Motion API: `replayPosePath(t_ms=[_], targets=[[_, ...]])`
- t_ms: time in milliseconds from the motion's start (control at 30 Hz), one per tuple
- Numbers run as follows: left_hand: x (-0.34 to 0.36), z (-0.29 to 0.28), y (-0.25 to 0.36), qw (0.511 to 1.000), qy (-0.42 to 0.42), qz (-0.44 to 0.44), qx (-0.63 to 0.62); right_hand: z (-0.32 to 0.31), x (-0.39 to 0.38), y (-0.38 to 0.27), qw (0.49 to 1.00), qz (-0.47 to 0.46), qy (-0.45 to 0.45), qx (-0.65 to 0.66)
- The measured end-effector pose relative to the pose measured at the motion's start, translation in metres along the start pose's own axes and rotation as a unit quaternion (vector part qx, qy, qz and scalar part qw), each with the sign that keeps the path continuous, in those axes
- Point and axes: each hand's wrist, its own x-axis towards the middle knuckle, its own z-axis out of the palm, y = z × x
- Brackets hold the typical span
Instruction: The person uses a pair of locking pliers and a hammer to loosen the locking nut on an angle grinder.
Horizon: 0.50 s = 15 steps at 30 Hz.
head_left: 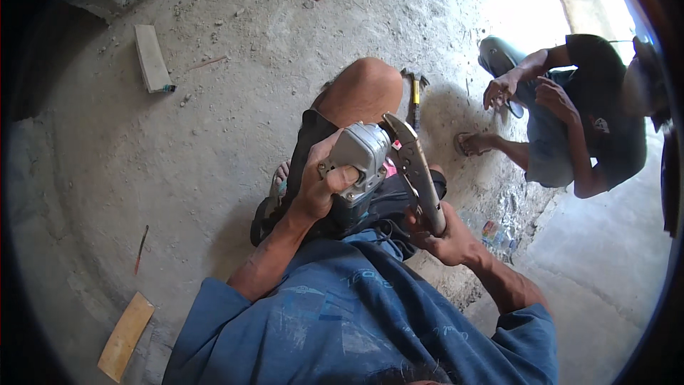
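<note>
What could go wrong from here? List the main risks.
The pliers in the right hand could slip near the grinder and strike the bare left hand.
The grinder, held by that hand, might drop toward the bare knee if the grip loosens.
The yellow hammer beside that knee could trip someone.
</note>
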Motion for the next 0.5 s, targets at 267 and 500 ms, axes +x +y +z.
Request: replayPosePath(t_ms=[267,500], targets=[[-0.001,0.004,-0.003,0.999,0.047,-0.008,-0.011,-0.011,0.004,-0.005,0.999,-0.015,0.015,-0.035],[0.005,0.002,-0.007,1.000,0.013,-0.004,-0.019,-0.004,-0.004,-0.006,0.993,-0.105,0.056,-0.011]])
